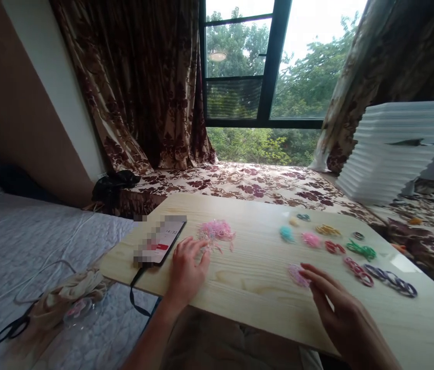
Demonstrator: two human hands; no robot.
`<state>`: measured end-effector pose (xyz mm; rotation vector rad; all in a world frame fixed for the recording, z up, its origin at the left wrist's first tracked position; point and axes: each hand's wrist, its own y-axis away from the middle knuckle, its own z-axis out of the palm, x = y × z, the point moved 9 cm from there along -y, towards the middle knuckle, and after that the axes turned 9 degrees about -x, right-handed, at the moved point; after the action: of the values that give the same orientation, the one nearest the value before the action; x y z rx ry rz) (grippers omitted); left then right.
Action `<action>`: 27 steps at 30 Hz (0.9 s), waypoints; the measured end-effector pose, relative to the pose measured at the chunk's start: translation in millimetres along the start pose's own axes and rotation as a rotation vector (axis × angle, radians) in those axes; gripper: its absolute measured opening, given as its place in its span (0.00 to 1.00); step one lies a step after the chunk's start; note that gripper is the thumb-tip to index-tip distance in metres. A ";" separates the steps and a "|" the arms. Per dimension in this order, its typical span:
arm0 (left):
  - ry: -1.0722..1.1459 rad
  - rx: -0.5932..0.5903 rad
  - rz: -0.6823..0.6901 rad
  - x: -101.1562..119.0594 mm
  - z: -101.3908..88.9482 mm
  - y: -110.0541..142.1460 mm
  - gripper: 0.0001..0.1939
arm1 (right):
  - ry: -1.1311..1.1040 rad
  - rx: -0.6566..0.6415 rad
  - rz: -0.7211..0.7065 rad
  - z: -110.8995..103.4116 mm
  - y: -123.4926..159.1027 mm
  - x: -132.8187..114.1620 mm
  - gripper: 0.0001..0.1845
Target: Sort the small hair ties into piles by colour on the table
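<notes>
Left hand (188, 266): fingers bent and slightly apart at the near edge of the pink-and-clear pile (217, 229); whether they grip a piece cannot be told. The pieces look like small bands, probably very light, soft and prone to tangling. Pinch single pieces at the loose near edge.

Right hand (338, 303): fingers extended, tips at the right side of the lilac-pink cluster (297, 275); grip cannot be told. Expect similar handling; take hold at the rim. The linked rings (391, 280) at far right look thicker, probably springy. Lift by one loop.

Surface and room: a bed (114, 244) lies at left. A phone (165, 240) rests on the left part of the surface (247, 270), which is pale, wood-grained and glossy; light pieces may slide. Small single-colour groups (311, 239) occupy its right part. Beyond, a window (275, 61) stands between patterned curtains (180, 92). White stacked sheets (392, 154) stand at right.
</notes>
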<state>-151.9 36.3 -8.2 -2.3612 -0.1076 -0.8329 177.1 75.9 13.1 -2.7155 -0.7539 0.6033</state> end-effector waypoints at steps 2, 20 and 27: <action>0.003 0.000 -0.002 -1.6 0.5 0.0 0.11 | 0.028 0.023 0.082 -5.3 -6.5 13.3 0.23; 0.037 -0.006 -0.027 -1.9 0.2 -1.1 0.11 | -0.195 -0.089 -0.156 27.1 -119.2 -94.5 0.16; 0.056 0.019 -0.042 1.9 -4.5 0.0 0.10 | -0.295 -0.160 -0.143 80.8 -157.7 -94.1 0.18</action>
<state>-152.9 33.4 -4.3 -2.3228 -0.1418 -0.9135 -1.0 167.2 27.3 -2.7137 -1.1015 0.9601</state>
